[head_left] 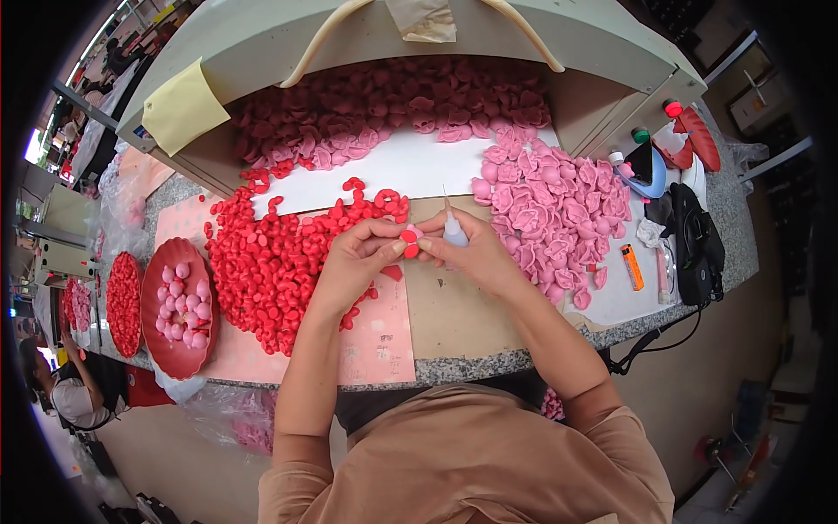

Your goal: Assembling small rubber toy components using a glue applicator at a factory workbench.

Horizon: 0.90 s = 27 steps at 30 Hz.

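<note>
At the left edge of the speckled stone worktop (471, 365) stood a round red tray (179, 307) of finished pink-and-red pieces, with a second tray of red pieces (123, 303) just beside it, nearer the rim. Next came a broad heap of small glossy red plastic pieces (271, 266), spread from the back toward the front edge.

Over the middle of the worktop the left hand (358, 258) was closed in a pinch, thumb and fingertips gripping a small pink-and-red piece (410, 237). The right hand (476, 253) met it from the other side, its fingers curled around a small translucent squeeze bottle with a thin needle tip (453, 229) while its fingertips touched the same piece. Whether the needle stood upright clear of the piece was hard to tell at this size.

By the look of it, this was the joining step: a red part being set against a pink one. The next move would likely call for a steady pinch and a small, well-aimed drop from the bottle.

Right of the hands lay a heap of pale pink petal-shaped pieces (559, 214), reaching toward the back right corner. Near the right edge sat an orange lighter (632, 266).
</note>
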Motion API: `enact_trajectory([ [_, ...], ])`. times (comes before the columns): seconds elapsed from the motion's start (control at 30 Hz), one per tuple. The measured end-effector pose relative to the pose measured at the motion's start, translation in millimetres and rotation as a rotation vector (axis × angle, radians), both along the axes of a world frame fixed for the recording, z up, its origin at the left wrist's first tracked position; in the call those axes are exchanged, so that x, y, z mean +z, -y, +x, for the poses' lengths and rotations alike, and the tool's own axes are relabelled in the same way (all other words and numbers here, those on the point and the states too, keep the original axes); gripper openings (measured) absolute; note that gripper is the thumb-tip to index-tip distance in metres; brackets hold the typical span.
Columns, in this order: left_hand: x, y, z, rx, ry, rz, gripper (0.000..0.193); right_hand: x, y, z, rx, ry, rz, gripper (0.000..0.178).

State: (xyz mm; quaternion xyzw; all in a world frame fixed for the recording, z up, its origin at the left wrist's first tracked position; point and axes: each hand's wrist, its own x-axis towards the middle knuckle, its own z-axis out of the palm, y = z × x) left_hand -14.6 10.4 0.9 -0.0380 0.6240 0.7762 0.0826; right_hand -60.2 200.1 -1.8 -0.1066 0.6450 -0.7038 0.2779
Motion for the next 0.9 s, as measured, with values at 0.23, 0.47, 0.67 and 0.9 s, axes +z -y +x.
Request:
enact_trajectory([
  [0.23, -7.9, 0.9, 2.4, 0.010, -0.073, -0.034, 0.019, 3.3, 1.2, 1.4, -0.001, 0.002, 0.013, 0.023],
  [0.47, -6.5, -0.8, 1.4, -0.013, -0.078, -0.022, 0.017, 5.1, 1.6, 2.5, -0.003, -0.035, -0.016, 0.022],
  [0.67, -2.1, -0.4, 1.7, 0.010, -0.047, -0.042, 0.017, -1.9, 3.0, 0.5, 0.000, -0.017, -0.065, 0.021],
  [0.9, -6.2, -2.1, 1.0, 0.007, -0.085, -0.022, 0.017, -2.9, -1.0, 2.0, -0.013, -0.019, -0.057, 0.023],
])
